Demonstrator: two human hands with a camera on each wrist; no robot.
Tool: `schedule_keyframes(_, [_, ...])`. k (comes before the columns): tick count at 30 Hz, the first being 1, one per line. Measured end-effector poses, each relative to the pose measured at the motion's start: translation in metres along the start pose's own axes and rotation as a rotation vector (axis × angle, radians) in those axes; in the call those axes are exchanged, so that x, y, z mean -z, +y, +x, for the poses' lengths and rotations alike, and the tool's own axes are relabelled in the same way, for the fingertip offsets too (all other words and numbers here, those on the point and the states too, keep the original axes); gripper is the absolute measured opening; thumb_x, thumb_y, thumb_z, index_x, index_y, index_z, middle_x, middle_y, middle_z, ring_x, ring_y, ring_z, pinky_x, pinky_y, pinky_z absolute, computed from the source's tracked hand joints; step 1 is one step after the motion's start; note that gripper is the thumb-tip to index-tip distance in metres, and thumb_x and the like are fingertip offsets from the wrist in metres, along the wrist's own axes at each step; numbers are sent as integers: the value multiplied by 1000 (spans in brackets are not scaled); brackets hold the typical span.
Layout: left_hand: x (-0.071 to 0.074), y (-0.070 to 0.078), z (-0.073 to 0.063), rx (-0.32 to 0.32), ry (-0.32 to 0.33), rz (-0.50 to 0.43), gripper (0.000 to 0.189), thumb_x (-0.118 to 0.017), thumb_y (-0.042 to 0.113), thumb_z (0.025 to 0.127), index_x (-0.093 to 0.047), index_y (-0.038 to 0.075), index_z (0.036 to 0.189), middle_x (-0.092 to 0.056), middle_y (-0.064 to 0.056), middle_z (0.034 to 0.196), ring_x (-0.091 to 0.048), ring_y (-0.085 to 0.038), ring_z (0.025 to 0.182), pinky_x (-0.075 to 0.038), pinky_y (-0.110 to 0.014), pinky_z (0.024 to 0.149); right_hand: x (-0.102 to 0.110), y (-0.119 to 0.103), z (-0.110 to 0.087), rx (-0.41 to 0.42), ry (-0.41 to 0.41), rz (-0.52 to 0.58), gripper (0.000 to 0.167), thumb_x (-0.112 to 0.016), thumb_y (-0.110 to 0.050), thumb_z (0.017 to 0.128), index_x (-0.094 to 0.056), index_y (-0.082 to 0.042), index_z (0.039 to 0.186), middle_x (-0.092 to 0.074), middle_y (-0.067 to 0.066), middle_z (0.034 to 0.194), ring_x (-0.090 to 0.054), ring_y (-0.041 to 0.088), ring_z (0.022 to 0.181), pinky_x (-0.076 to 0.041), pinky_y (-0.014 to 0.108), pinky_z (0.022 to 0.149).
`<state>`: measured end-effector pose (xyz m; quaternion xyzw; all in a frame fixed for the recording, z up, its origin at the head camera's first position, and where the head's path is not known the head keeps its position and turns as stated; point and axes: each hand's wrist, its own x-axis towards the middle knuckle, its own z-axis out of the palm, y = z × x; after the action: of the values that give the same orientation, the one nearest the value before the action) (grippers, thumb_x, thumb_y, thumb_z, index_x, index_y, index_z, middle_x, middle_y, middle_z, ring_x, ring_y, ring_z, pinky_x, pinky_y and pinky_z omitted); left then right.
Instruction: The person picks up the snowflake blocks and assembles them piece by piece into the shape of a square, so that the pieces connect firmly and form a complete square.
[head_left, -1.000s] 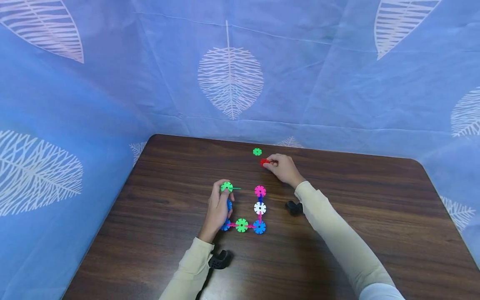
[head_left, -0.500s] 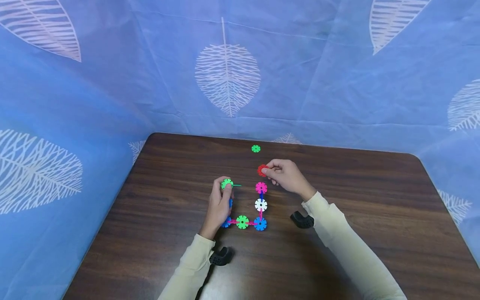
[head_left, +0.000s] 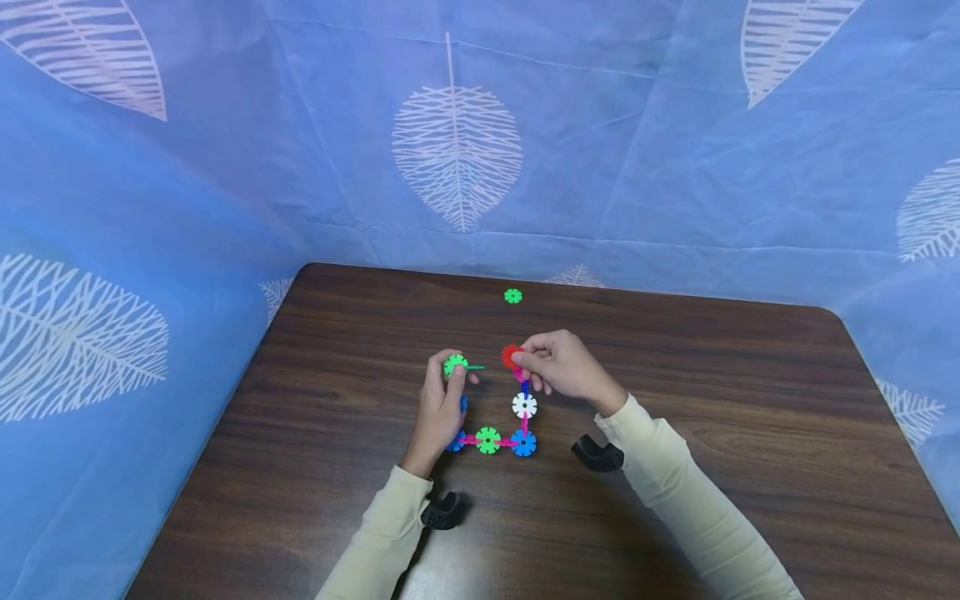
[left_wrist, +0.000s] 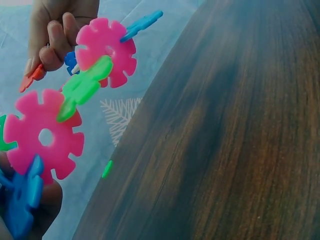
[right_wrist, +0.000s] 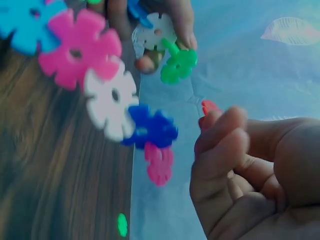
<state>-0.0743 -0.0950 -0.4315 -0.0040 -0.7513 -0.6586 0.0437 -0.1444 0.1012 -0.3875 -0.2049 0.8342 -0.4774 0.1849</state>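
Observation:
My left hand (head_left: 437,408) grips the left side of a U-shaped chain of notched plastic discs, fingers curled around it. A green disc (head_left: 454,364) shows above its thumb, with another green one edge-on beside it. Along the chain follow a blue corner disc (head_left: 523,442), a white disc (head_left: 524,405), a dark blue disc (right_wrist: 150,127) and a pink end disc (right_wrist: 159,165). Between thumb and fingertips my right hand (head_left: 566,367) pinches a red disc (head_left: 512,357), which overlaps the pink end in the head view. The right wrist view shows only the red disc's edge.
One loose green disc (head_left: 513,296) lies near the far edge of the dark wooden table (head_left: 712,400). Behind the table hangs a blue cloth (head_left: 585,167) with white leaf prints. Black wrist cameras (head_left: 445,511) sit at both cuffs.
My right hand has brought the red disc from near the loose green disc toward me and slightly left, to the chain's pink end. The left hand stays nearly still, still holding the chain.

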Motion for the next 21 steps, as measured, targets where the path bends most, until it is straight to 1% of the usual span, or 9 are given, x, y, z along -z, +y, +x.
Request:
schedule_keyframes(4, [0, 1, 0, -12, -9, -1, 34, -39, 16, 103, -35, -5, 130, -63, -24, 98, -37, -4, 43, -35, -16, 41, -4, -1, 2, -24, -52, 22, 19, -59, -14, 94, -66, 1, 85, -64, 17, 67, -50, 8, 41, -49, 32, 42])
schedule_keyframes(7, [0, 2, 0, -15, -19, -3, 34, -39, 16, 103, -35, -5, 130, -63, -25, 99, -37, -3, 44, -35, -16, 41, -5, -2, 2, -48, -84, 34, 21, -57, -14, 95, -65, 0, 81, -63, 17, 65, -49, 8, 39, -48, 33, 40])
schedule_keyframes(9, [0, 3, -1, -15, -23, -6, 34, -38, 16, 103, -35, -4, 130, -63, -26, 99, -37, -3, 44, -35, -16, 41, -6, -3, 2, -47, -104, 30, 23, -55, -13, 96, -65, 0, 79, -61, 14, 61, -48, 8, 39, -47, 33, 40])
schedule_keyframes(11, [-1, 3, -1, -14, -23, -8, 33, -38, 16, 103, -35, -4, 129, -63, -27, 100, -37, -3, 43, -35, -16, 41, -7, -4, 2, -51, -117, 35, 23, -54, -12, 96, -65, -1, 79, -60, 10, 59, -48, 8, 39, -47, 30, 39])
schedule_keyframes(14, [-1, 3, -1, -17, -19, -1, 33, -38, 17, 103, -35, -4, 129, -64, -26, 99, -37, -3, 44, -35, -16, 42, -9, -5, 3, -56, -135, 53, 23, -54, -12, 96, -65, -1, 80, -59, 5, 59, -48, 8, 39, -45, 24, 39])
schedule_keyframes(16, [-2, 3, -1, -23, -18, 5, 34, -38, 17, 103, -35, -4, 129, -64, -25, 99, -37, -3, 44, -35, -16, 42, -11, -6, 4, -67, -144, 63, 23, -55, -13, 96, -65, -1, 80, -59, 4, 59, -48, 8, 39, -44, 23, 39])
schedule_keyframes(18, [-2, 2, -1, -31, -18, 7, 34, -38, 17, 103, -35, -5, 130, -64, -24, 99, -37, -3, 44, -36, -17, 42, -13, -6, 4, -75, -148, 64, 23, -55, -14, 96, -65, -1, 80, -59, 5, 59, -47, 8, 39, -43, 22, 39])
schedule_keyframes(21, [-2, 1, -1, -44, -16, 1, 34, -38, 16, 103, -35, -5, 130, -64, -23, 99, -37, -3, 44, -35, -17, 42, -14, -7, 5, -87, -145, 63, 23, -56, -14, 96, -65, -1, 80, -60, 10, 60, -47, 8, 38, -42, 23, 38])
